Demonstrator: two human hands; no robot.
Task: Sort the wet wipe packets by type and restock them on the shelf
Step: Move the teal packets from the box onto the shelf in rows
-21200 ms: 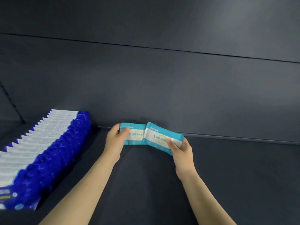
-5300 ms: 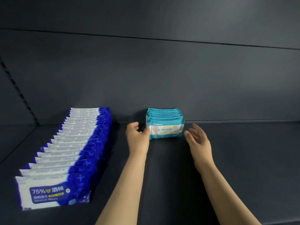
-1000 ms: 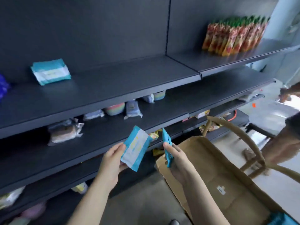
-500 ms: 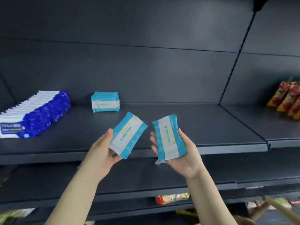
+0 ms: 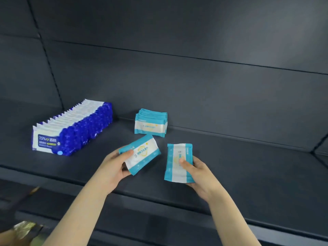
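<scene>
My left hand (image 5: 113, 167) grips a teal-and-white wet wipe packet (image 5: 142, 153), tilted, above the dark shelf (image 5: 248, 166). My right hand (image 5: 198, 173) holds a second teal-and-white packet (image 5: 177, 162) upright, thumb on its face. Behind them, near the back wall, stands a short row of the same teal packets (image 5: 150, 123). To the left runs a long row of dark-blue-and-white 75% alcohol wipe packets (image 5: 72, 128), standing upright one behind another.
The shelf's front edge (image 5: 159, 197) crosses below my wrists, with a lower shelf under it. A crinkled brownish package (image 5: 24, 228) shows at the bottom left. The back panel is plain dark metal.
My view has swung from the paper bag and lower shelves up to the wipe shelf. Both hands have carried their teal packets forward over the shelf, closer to the teal row.
</scene>
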